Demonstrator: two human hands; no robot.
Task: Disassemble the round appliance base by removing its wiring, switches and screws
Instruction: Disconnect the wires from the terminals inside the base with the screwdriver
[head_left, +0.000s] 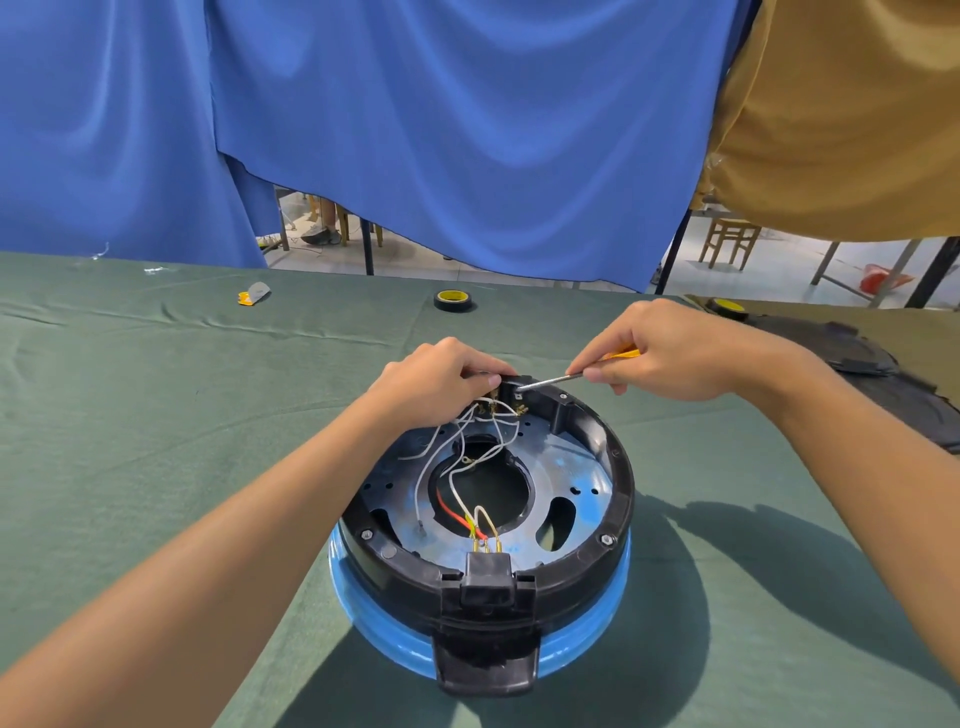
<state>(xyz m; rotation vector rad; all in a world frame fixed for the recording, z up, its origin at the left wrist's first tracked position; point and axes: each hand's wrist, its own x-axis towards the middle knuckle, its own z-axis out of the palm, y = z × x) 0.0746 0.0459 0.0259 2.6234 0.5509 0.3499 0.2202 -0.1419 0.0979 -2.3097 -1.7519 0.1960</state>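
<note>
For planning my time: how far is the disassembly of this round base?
Done: several white wires lie loose with free ends. In hand: left hand holds the switch block, right hand holds the screwdriver against it. Left: rim screws and wires at the near connector still attached.

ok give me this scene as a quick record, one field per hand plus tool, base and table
base: round, black on blue, white wires loose inside
left hand: grips the switch block at the base's far rim
right hand: holds the screwdriver, tip on that block
table: green cloth cover, tape roll near far edge
</note>
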